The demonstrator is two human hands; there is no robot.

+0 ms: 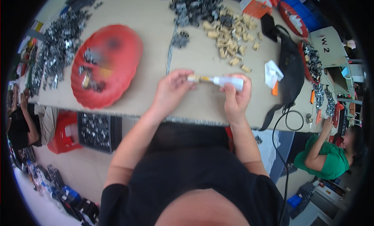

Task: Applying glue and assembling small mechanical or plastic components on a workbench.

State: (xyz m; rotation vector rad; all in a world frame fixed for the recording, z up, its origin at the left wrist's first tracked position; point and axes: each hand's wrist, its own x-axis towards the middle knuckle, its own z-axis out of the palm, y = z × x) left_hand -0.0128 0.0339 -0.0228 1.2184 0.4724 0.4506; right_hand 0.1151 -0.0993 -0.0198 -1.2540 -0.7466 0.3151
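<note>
Over the near edge of the table, my left hand (pixel 170 90) pinches a small tan block-like part (pixel 193 78) between thumb and fingers. My right hand (pixel 239 98) is wrapped round a small white squeeze bottle (pixel 233 83), lying sideways with its narrow yellowish tip pointing left. That tip meets or nearly meets the tan part; I cannot tell whether they touch. Beyond my hands lies a loose pile of similar tan parts (pixel 230 41). To the left stands a red scalloped tray (pixel 130 70) with a few dark and tan pieces in it.
Dark metal parts are heaped at the far middle (pixel 194 9) and along the left (pixel 64 39). On the right lie a black bag (pixel 290 66), a crumpled white tissue (pixel 272 74) and a black cable (pixel 277 136). A person in green (pixel 325 158) works at the right, another person (pixel 23 124) at the left.
</note>
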